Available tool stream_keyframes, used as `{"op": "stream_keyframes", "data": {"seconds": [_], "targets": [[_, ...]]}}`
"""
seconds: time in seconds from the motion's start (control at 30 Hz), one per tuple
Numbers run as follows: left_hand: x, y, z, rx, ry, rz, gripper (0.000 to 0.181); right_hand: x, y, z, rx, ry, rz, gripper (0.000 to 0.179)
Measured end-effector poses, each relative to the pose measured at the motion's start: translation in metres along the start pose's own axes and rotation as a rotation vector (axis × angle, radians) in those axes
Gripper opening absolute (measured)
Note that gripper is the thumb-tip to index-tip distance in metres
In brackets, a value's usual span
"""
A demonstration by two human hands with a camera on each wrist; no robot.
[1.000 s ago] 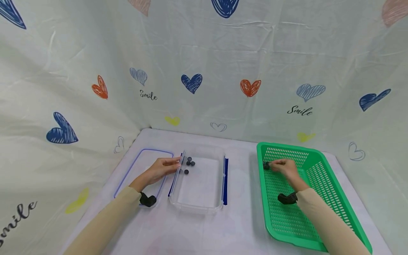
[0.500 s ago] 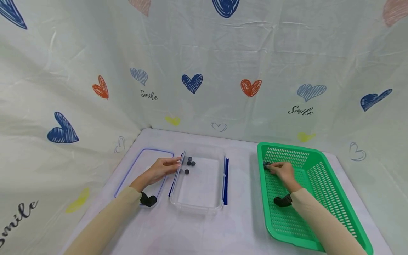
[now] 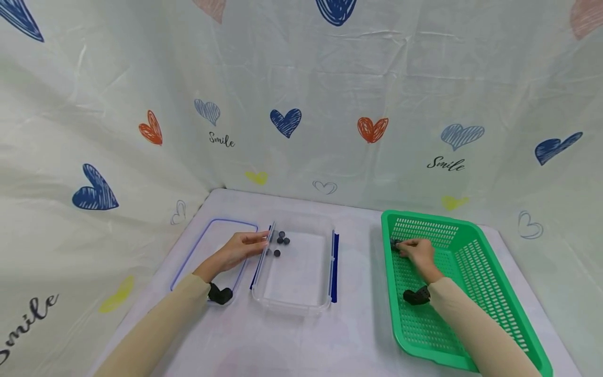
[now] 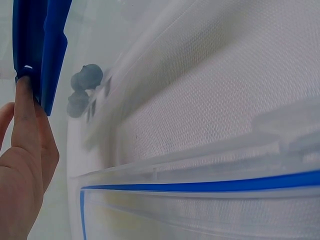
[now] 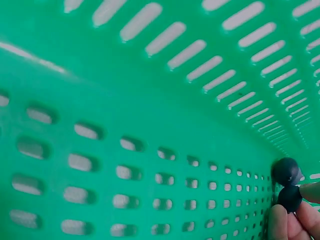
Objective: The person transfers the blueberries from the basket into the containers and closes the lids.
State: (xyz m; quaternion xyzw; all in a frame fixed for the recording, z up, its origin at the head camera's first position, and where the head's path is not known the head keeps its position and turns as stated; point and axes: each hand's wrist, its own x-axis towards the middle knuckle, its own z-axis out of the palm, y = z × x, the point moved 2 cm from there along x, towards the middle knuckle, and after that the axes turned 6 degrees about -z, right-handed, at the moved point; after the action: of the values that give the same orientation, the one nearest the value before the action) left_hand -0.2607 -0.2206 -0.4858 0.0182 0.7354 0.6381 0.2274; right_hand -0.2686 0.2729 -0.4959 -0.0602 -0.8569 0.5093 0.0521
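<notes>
Compared with a second ago, my right hand [image 3: 418,255] sits with its wrist slightly further left over the green basket [image 3: 419,332]. Its fingertips pinch one dark ball [image 5: 289,198] by the near-left wall, beside another ball [image 5: 285,171]. My left hand [image 3: 235,251], fingers nearly straight, touches the blue flap [image 4: 54,60] of the clear box [image 3: 292,307], which holds several dark pieces [image 3: 277,253].

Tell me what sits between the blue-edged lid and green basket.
The clear box holding dark balls, with the left hand at its edge, as the head view shows.
</notes>
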Motion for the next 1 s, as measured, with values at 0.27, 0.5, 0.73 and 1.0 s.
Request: {"op": "stream_keyframes", "data": {"seconds": [0.27, 0.5, 0.73, 1.0], "targets": [[0.0, 0.001, 0.003, 0.003, 0.008, -0.008, 0.054, -0.001, -0.003, -0.008, 0.078, -0.013, 0.038, 0.031], [0.001, 0.0, 0.001, 0.008, 0.022, -0.016, 0.056, 0.001, -0.011, -0.013, 0.09, -0.02, 0.078, 0.032], [-0.001, -0.003, 0.0, -0.002, 0.012, -0.011, 0.055, -0.001, -0.023, -0.018, 0.147, -0.07, 0.083, 0.037], [0.001, -0.002, 0.0, 0.023, 0.012, -0.017, 0.058, -0.003, -0.038, -0.026, 0.197, -0.076, 0.08, 0.035]]}}
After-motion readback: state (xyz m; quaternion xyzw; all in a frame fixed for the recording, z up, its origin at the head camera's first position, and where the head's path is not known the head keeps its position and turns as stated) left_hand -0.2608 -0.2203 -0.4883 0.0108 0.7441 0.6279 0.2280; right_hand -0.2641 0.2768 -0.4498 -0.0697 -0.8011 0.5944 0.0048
